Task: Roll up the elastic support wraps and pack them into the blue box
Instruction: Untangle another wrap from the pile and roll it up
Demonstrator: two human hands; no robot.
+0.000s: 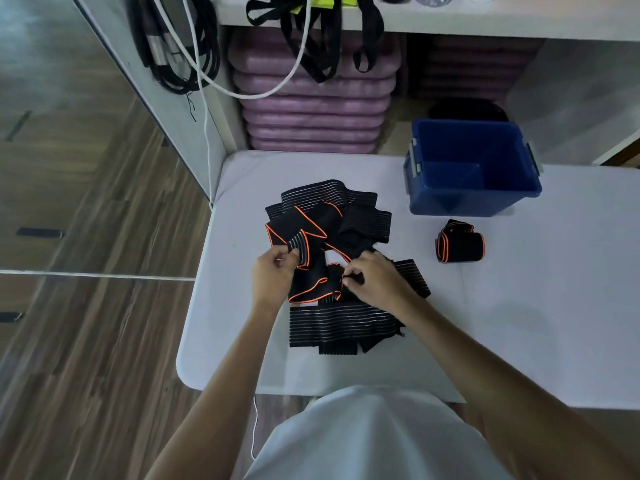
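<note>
A heap of black elastic wraps [332, 223] with orange edging and thin white stripes lies loose in the middle of the white table [519, 323]. My left hand [273, 275] pinches a striped, orange-edged wrap end at the heap's near left. My right hand [375, 280] pinches the same tangle of black fabric a little to the right. One rolled wrap [460, 245] lies apart to the right. The blue box [471, 168] stands open at the table's far right, nothing visible inside.
Stacked purple mats [311, 109] fill the shelf behind the table. Black straps [322, 39] and a white cable [207, 81] hang from above. Wooden floor [86, 271] lies left of the table's edge.
</note>
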